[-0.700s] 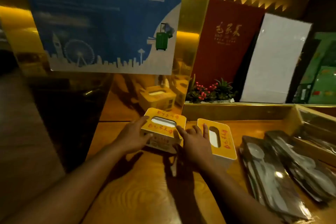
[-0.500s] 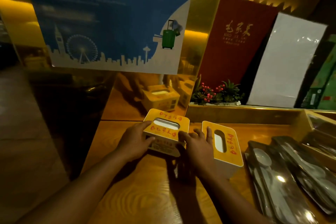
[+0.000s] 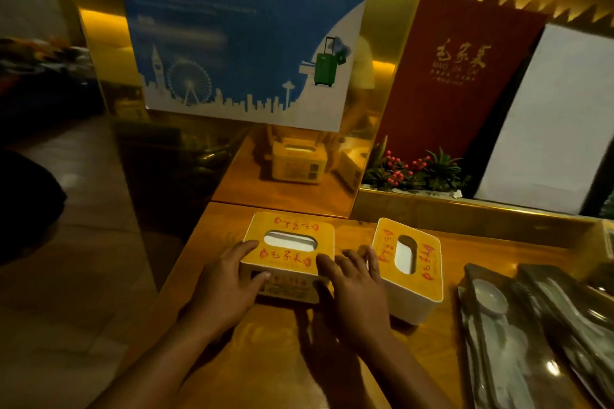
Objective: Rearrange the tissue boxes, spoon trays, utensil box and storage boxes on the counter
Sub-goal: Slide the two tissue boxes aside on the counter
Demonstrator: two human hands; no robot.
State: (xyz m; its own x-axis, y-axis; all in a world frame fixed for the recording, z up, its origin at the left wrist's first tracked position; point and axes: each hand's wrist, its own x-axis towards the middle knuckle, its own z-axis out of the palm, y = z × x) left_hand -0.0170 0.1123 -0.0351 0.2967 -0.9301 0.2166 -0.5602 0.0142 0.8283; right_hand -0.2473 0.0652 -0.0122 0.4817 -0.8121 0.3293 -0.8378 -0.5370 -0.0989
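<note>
tissue box [image 3: 288, 255] gripped both sides, slot crosswise

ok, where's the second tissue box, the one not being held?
In the head view, the second tissue box sits right of centre on the counter, just right of the right hand and left of the spoon trays.

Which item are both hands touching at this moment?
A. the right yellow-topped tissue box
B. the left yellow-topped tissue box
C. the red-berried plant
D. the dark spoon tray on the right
B: the left hand and right hand rest on either side of the left yellow-topped tissue box, while the right yellow-topped tissue box stands apart beside it.
</note>
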